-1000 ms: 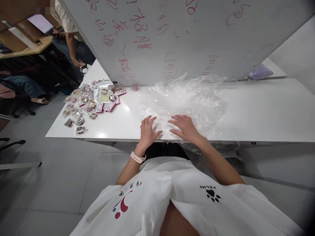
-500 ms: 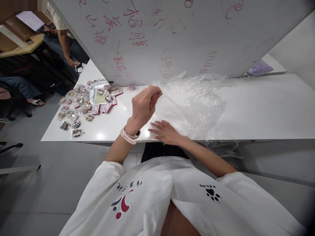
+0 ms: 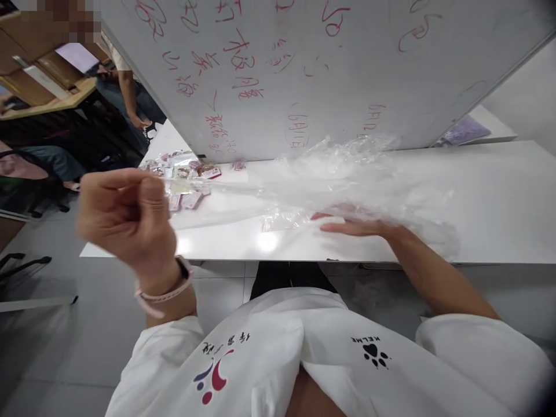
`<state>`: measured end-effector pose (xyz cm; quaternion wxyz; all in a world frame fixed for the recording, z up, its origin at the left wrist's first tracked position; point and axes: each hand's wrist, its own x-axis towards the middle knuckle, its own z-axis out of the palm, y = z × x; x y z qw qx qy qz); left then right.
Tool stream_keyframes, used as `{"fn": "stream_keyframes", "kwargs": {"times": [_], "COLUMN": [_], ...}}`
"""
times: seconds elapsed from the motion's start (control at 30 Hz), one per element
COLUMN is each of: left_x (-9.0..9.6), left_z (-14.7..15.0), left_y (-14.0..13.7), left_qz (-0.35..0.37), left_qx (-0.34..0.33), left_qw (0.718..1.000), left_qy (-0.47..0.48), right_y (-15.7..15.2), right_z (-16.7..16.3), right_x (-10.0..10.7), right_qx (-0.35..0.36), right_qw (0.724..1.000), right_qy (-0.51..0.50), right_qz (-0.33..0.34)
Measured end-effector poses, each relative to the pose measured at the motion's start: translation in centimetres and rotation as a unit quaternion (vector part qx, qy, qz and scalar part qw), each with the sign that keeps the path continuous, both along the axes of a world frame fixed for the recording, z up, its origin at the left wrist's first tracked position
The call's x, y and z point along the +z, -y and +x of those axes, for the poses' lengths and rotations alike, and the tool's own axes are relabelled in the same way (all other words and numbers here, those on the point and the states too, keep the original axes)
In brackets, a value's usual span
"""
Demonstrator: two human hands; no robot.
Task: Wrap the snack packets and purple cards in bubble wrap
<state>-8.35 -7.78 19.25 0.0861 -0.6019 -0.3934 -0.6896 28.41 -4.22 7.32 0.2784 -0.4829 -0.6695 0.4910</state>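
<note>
My left hand (image 3: 125,223), with a pink-strapped watch on its wrist, is raised over the table's left part. Its thumb and fingers are closed on a corner of crinkled clear plastic film (image 3: 304,188). From there the film stretches rightwards, over the small packets and across the table, into a loose heap. My right hand (image 3: 356,226) lies low near the table's front edge, its fingers stretched out and pointing left. Film covers part of these fingers, and I cannot tell whether they are inside or under it.
Small wrapped packets (image 3: 185,172) and red-and-white cards lie on the white table (image 3: 499,202) at left. A whiteboard (image 3: 347,75) with red writing stands behind. A purple bag (image 3: 467,130) is at back right. Other people sit and stand at far left.
My left hand has swung far left, drawing the film out over the packets. My right hand has slid right along the front, fingers still extended. The view has shifted slightly.
</note>
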Motion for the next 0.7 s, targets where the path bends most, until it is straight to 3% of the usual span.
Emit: {"fn": "stream_keyframes", "kwargs": {"times": [0.07,0.13,0.2,0.27,0.33,0.37,0.4,0.47,0.57,0.63,0.7], "left_x": [0.4,0.0,-1.2,-2.6,-3.5,-3.7,-3.8,-3.4,-1.7,-0.3,1.3], "left_z": [-2.6,-5.3,-7.5,-8.9,-9.8,-10.1,-10.5,-11.1,-11.8,-11.9,-12.0], "left_y": [0.5,0.3,-0.6,-1.6,-2.4,-2.6,-2.6,-2.3,-1.9,-1.9,-2.3], "left_qz": [-0.1,-0.224,-0.347,-0.457,-0.521,-0.532,-0.53,-0.486,-0.32,-0.21,-0.161], "left_qx": [0.011,0.043,0.1,0.174,0.227,0.236,0.232,0.2,0.181,0.167,0.149], "left_qw": [0.995,0.974,0.932,0.869,0.813,0.801,0.804,0.847,0.93,0.963,0.975], "left_qy": [0.017,0.007,-0.024,-0.074,-0.127,-0.141,-0.136,-0.078,0.019,0.027,0.028], "right_y": [1.9,3.4,4.2,4.2,3.9,3.7,3.5,3.2,2.5,1.1,-1.3], "right_z": [1.4,2.1,2.0,1.4,0.7,0.5,0.2,-0.1,0.0,0.5,1.3], "right_x": [1.8,3.0,3.2,2.8,2.3,2.2,2.2,2.4,3.0,3.4,4.3], "right_qx": [0.143,0.192,0.098,-0.04,-0.145,-0.18,-0.203,-0.23,-0.254,-0.27,-0.274], "right_qw": [0.99,0.98,0.988,0.984,0.966,0.954,0.941,0.908,0.862,0.854,0.864], "right_qy": [0.011,-0.024,-0.068,-0.075,-0.05,-0.03,-0.004,0.058,0.127,0.134,0.145], "right_qz": [0.0,0.033,0.097,0.158,0.209,0.238,0.272,0.346,0.42,0.424,0.397]}}
